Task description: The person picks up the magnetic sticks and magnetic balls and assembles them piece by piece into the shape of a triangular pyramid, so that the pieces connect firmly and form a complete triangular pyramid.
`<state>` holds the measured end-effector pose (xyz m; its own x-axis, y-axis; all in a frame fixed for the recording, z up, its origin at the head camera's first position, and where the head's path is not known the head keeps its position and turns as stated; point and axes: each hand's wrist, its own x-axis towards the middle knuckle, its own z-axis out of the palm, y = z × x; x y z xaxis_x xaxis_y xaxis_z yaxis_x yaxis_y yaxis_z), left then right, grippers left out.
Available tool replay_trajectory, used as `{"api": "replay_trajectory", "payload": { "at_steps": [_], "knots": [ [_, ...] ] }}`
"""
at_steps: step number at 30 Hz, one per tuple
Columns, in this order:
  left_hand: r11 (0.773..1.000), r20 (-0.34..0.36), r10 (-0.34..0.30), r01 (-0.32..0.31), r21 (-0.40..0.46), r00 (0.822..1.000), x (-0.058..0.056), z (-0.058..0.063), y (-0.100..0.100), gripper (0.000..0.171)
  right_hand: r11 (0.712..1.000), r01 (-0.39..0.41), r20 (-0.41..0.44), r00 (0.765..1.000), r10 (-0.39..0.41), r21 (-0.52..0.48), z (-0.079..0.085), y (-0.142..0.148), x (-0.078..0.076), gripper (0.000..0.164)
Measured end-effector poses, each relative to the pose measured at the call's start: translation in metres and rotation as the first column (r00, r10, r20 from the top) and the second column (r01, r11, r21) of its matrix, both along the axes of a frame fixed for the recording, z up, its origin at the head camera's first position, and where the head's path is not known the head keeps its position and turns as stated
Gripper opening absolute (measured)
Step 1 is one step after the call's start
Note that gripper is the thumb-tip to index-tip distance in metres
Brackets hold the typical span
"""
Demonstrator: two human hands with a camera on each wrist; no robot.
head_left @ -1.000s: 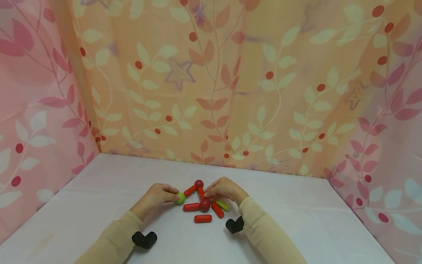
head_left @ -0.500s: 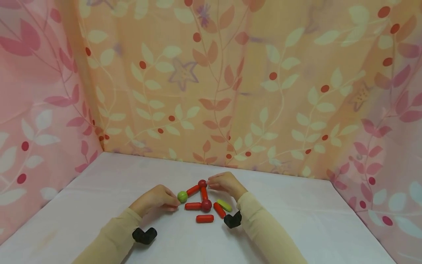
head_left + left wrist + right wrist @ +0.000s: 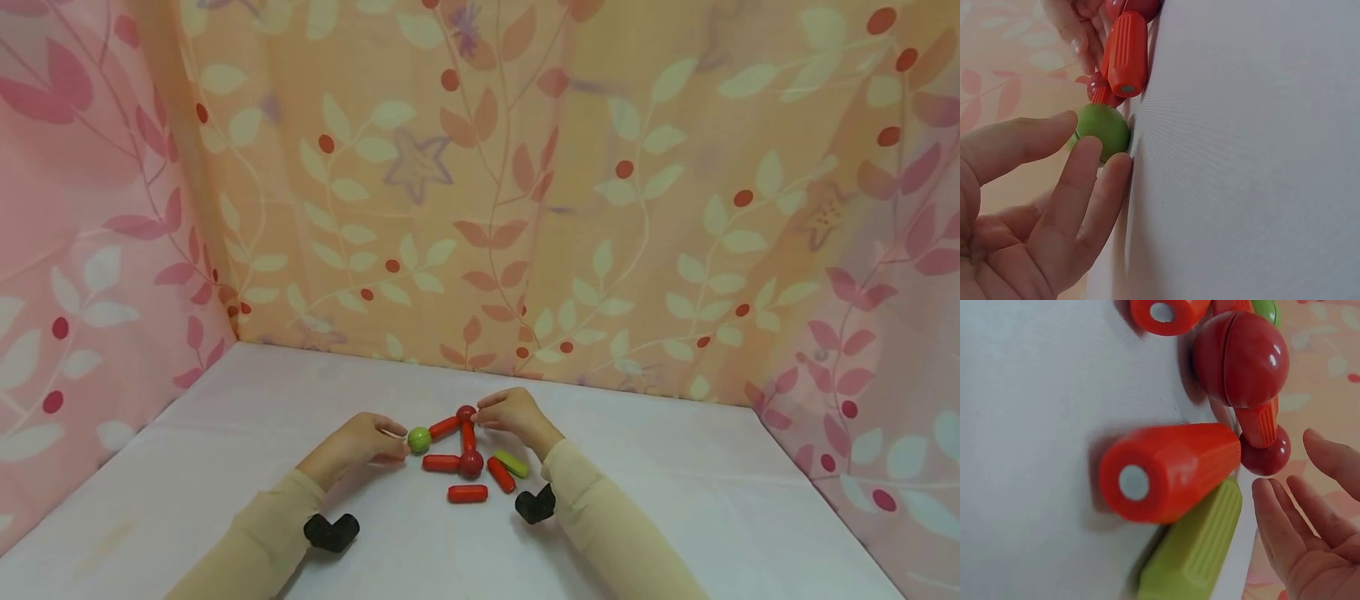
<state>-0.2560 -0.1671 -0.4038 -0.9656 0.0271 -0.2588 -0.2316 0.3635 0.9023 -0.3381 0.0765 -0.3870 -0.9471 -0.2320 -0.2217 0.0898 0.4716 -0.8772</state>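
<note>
A joined chain runs from the green ball [image 3: 419,440] along a red rod [image 3: 444,428] to the far red ball [image 3: 466,414]. From there another red rod [image 3: 468,436] leads to the near red ball [image 3: 471,463], which has one more red rod [image 3: 441,463] pointing left. My left hand [image 3: 354,448] is at the green ball's left side, its thumb and fingertips [image 3: 1090,150] at the ball without curling round it. Beside the far red ball, my right hand [image 3: 519,417] holds nothing; its loosely spread fingers [image 3: 1272,506] appear just apart from that ball.
A loose red rod [image 3: 501,474] and a yellow-green rod [image 3: 512,464] lie side by side right of the near ball. Another red rod [image 3: 467,494] lies in front. All rest on a white cloth-covered table [image 3: 637,500], with patterned curtains [image 3: 570,208] behind and at the sides.
My left hand has loosened from pinching the green ball. My right hand has moved from the rod between the red balls back to the far red ball's right side.
</note>
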Motion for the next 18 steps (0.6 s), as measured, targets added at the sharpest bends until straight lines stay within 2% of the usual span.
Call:
{"api": "replay_trajectory", "payload": {
  "at_steps": [7, 11, 15, 18],
  "knots": [
    [0.994, -0.014, -0.030, 0.028, -0.103, 0.999, -0.002, -0.002, 0.004, 0.045, 1.000, -0.026, 0.063, 0.998, 0.027, -0.016, 0.000, 0.004, 0.005, 0.029],
    [0.987, -0.025, -0.038, 0.034, -0.158, 0.999, -0.005, -0.004, 0.004, 0.044, 0.997, -0.081, 0.052, 0.995, 0.081, -0.010, 0.002, 0.008, 0.010, 0.025],
    [0.986, -0.040, -0.014, 0.008, -0.167, 0.999, -0.011, -0.004, 0.002, 0.038, 0.987, -0.155, 0.005, 0.988, 0.154, 0.036, 0.005, 0.014, 0.015, 0.023],
    [0.992, -0.038, -0.007, 0.002, -0.127, 0.999, -0.017, -0.003, 0.002, 0.038, 0.977, -0.197, 0.006, 0.980, 0.197, 0.080, 0.006, 0.017, 0.019, 0.021]
  ]
}}
